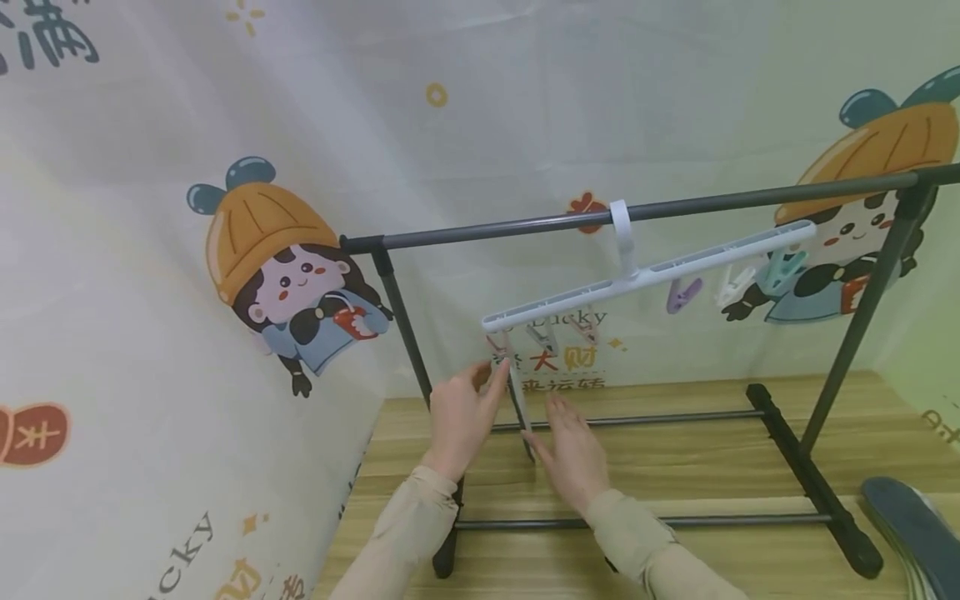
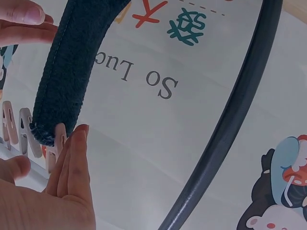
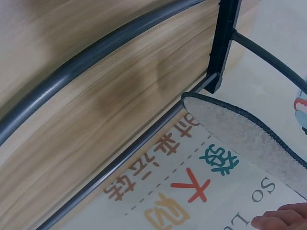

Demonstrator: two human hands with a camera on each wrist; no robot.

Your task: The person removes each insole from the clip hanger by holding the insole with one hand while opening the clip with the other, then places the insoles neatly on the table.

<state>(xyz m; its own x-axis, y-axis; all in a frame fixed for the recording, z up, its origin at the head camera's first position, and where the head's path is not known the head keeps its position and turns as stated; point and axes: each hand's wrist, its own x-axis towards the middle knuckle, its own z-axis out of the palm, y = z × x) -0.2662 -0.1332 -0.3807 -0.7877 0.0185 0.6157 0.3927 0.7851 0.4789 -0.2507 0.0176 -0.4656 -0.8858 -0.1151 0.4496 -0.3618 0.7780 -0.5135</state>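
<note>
A narrow insole (image 1: 519, 400), dark and fuzzy on one face and pale fleece (image 3: 240, 127) on the other, hangs from the left end of a white clip hanger (image 1: 570, 296). A pink clip (image 2: 58, 141) bites its upper end. My left hand (image 1: 461, 412) is at that clip, its straight fingers beside the clip and the thumb apart on the other side. Lower down, my right hand (image 1: 576, 454) stands beside the insole with fingers extended; its thumb is close to the insole's edge, contact unclear.
The hanger hooks over the top bar (image 1: 510, 227) of a dark rack standing on a wooden surface (image 1: 675, 454). Other clips hang along it, including a purple clip (image 1: 684, 295) and a teal clip (image 1: 784, 271). Stacked insoles (image 1: 911, 529) lie at right. A printed cloth (image 1: 480, 125) is behind.
</note>
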